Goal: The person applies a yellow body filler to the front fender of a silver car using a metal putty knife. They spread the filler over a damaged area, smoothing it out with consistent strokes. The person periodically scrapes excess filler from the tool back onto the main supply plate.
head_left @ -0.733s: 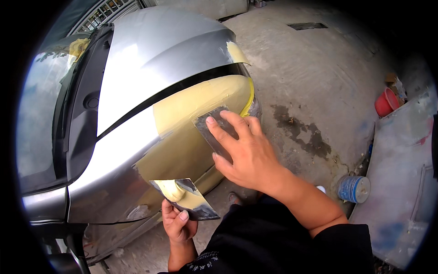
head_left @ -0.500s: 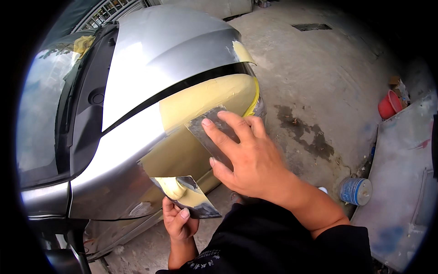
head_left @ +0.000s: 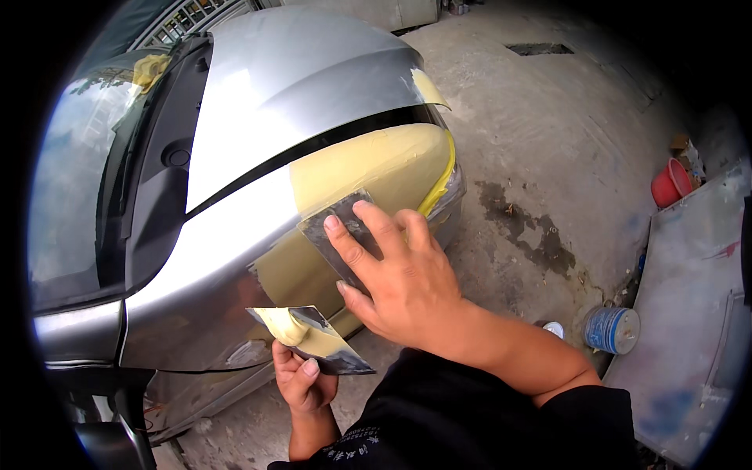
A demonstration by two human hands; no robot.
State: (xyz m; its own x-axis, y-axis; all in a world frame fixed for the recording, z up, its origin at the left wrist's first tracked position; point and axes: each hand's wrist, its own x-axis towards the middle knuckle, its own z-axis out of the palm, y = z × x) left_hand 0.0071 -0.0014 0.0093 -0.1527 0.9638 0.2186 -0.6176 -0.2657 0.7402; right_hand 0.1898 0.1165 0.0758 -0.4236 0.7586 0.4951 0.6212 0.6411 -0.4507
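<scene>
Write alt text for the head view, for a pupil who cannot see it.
A person's right hand holds a flat dark spreader at the pale yellow coating on a silver car, while the left hand holds a dark plate bearing a pale yellow mound. A blue tin and red tub are at the right.
</scene>
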